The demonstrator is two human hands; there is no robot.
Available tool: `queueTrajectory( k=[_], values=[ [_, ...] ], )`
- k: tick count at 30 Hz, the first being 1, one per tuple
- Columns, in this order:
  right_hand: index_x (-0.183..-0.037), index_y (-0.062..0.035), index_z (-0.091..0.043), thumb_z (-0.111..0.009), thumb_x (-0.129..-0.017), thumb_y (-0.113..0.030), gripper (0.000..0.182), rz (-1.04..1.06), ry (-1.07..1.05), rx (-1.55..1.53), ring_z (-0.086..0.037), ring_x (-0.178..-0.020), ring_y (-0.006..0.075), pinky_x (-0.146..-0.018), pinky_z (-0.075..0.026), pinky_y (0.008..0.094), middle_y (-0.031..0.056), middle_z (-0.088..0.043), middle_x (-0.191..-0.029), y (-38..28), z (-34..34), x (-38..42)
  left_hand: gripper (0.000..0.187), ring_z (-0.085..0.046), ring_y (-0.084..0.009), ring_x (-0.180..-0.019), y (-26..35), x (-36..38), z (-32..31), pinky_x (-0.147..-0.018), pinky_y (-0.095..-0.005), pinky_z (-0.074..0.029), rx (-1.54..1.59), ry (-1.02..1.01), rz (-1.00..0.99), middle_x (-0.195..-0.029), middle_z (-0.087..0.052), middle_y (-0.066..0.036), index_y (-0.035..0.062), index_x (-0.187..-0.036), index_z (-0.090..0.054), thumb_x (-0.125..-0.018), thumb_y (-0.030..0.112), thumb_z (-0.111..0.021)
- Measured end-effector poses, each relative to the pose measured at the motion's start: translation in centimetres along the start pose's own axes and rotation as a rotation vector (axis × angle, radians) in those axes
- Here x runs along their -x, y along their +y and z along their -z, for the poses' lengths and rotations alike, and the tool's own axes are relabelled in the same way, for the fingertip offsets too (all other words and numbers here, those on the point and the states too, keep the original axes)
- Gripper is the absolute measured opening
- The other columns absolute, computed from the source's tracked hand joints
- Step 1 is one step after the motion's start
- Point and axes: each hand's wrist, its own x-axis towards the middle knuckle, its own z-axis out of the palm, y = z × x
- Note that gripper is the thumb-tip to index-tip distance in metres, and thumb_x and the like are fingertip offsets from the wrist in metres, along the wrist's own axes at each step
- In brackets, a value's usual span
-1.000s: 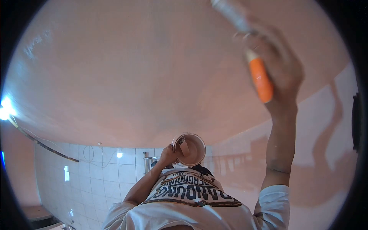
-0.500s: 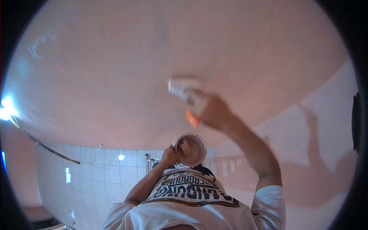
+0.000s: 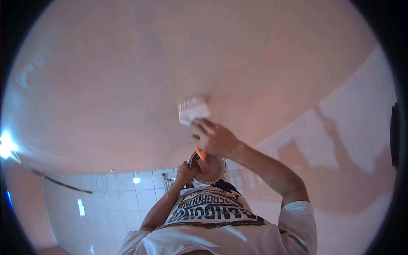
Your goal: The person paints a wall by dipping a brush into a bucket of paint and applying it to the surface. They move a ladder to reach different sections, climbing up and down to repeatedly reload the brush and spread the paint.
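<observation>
My right hand (image 3: 217, 139) is closed around the orange handle of a wide paintbrush (image 3: 194, 112). The brush's pale bristles point up and lie against the broad pinkish painted surface (image 3: 140, 110). Below it, my left hand (image 3: 185, 173) grips the rim of a round paint bucket (image 3: 224, 170), held in front of my chest. Inside the bucket, a flat strip-like piece (image 3: 202, 165) leans among the pinkish paint. The tip of the brush handle overlaps the bucket's far rim in this view.
A bright lamp (image 3: 6, 144) glows at the far left, with a dark pole (image 3: 68, 185) running from near it. White square tiles (image 3: 121, 195) spread at lower left, with a thin looped wire. A pale wall (image 3: 352, 170) with my shadow stands at right.
My right hand has moved down and left with the paintbrush, closer to the bucket. The bucket in my left hand stays nearly in place, and the view has shifted slightly.
</observation>
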Motion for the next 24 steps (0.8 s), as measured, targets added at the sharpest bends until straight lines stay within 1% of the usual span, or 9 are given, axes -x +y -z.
queueTrajectory(
  k=[1,4,5,8,10,14,16,19,24],
  values=[
    [-0.092,-0.0061,-0.066,-0.066,-0.077,-0.015,0.017,-0.061,-0.023,-0.109,-0.059,-0.117,0.0284,-0.093,-0.054,0.036,0.0157,-0.06,-0.123,-0.7,-0.6,1.0,0.048,-0.069,-0.0274,-0.055,0.0,0.1,-0.1,-0.046,-0.0378,-0.055,0.011,-0.006,0.001,-0.077,-0.067,-0.023,-0.0094,-0.102,-0.056,-0.084,0.034,-0.065],
    [-0.094,-0.0052,-0.066,-0.065,-0.08,-0.009,0.015,-0.339,0.17,-0.363,-0.06,-0.114,0.0268,-0.087,-0.057,0.0362,0.0155,-0.06,-0.12,-1.3,0.5,4.3,0.046,-0.071,-0.0319,-0.062,-2.2,-1.6,-1.1,-0.055,-0.0407,-0.057,-0.127,0.031,-0.06,-0.078,-0.069,-0.025,-0.007,-0.098,-0.057,-0.086,0.037,-0.062],
    [-0.098,-0.0031,-0.066,-0.065,-0.083,-0.004,0.015,-0.485,0.213,-0.462,-0.064,-0.106,0.026,-0.083,-0.057,0.0347,0.0147,-0.062,-0.117,-1.5,1.4,5.5,0.043,-0.071,-0.0345,-0.068,0.6,0.1,-0.1,-0.061,-0.0428,-0.057,-0.061,-0.009,0.045,-0.081,-0.069,-0.025,-0.0063,-0.098,-0.058,-0.083,0.033,-0.064],
    [-0.102,-0.0034,-0.066,-0.068,-0.081,-0.003,0.02,-0.88,0.428,-0.536,-0.066,-0.101,0.0274,-0.082,-0.057,0.0337,0.0157,-0.063,-0.113,-2.3,1.1,9.9,0.038,-0.071,-0.0348,-0.068,-3.4,-2.6,-1.9,-0.062,-0.0431,-0.057,-0.142,0.071,-0.058,-0.081,-0.069,-0.025,-0.006,-0.096,-0.058,-0.081,0.028,-0.066],
    [-0.103,-0.0006,-0.066,-0.065,-0.088,-0.005,0.015,-1.077,0.437,-0.512,-0.068,-0.092,0.0227,-0.078,-0.057,0.0322,0.0126,-0.065,-0.105,-2.5,0.3,12.8,0.034,-0.07,-0.0321,-0.061,-3.3,-2.6,-2.1,-0.058,-0.0423,-0.056,-0.107,0.064,-0.048,-0.08,-0.068,-0.025,-0.0064,-0.094,-0.058,-0.08,0.024,-0.065],
    [-0.103,0.0027,-0.063,-0.064,-0.093,-0.011,0.017,-1.598,0.759,-0.976,-0.067,-0.089,0.0182,-0.074,-0.059,0.033,0.0095,-0.064,-0.098,-4.3,-2.8,17.1,0.039,-0.07,-0.0312,-0.059,-2.1,-2.2,-1.1,-0.056,-0.0417,-0.056,-0.103,-0.078,-0.043,-0.079,-0.068,-0.025,-0.0088,-0.097,-0.056,-0.08,0.025,-0.066],
    [-0.103,0.004,-0.062,-0.064,-0.094,-0.015,0.021,-1.748,1.041,-1.203,-0.066,-0.088,0.0174,-0.072,-0.061,0.0333,0.0089,-0.062,-0.097,-4.4,-3.1,17.4,0.044,-0.07,-0.0307,-0.059,-1.2,-2.2,-1.3,-0.054,-0.0407,-0.056,-0.085,-0.102,-0.02,-0.08,-0.067,-0.025,-0.0099,-0.102,-0.052,-0.081,0.025,-0.067],
    [-0.103,0.0031,-0.06,-0.064,-0.094,-0.016,0.021,-1.84,1.111,-1.363,-0.066,-0.088,0.0191,-0.078,-0.061,0.0369,0.0105,-0.061,-0.098,-5.3,-3.8,18.7,0.058,-0.07,-0.0291,-0.058,0.4,-1.7,-1.9,-0.05,-0.0378,-0.057,-0.047,-0.108,0.063,-0.085,-0.067,-0.025,-0.0096,-0.117,-0.041,-0.083,0.028,-0.068],
    [-0.104,0.0015,-0.061,-0.064,-0.094,-0.013,0.018,-1.889,1.102,-1.454,-0.065,-0.084,0.0175,-0.08,-0.06,0.0358,0.0094,-0.061,-0.095,-7.7,-5.5,19.1,0.06,-0.07,-0.0255,-0.057,3.3,-0.4,-1.2,-0.043,-0.0343,-0.056,0.055,-0.191,0.111,-0.091,-0.067,-0.024,-0.0078,-0.126,-0.038,-0.086,0.027,-0.065]
  ],
)
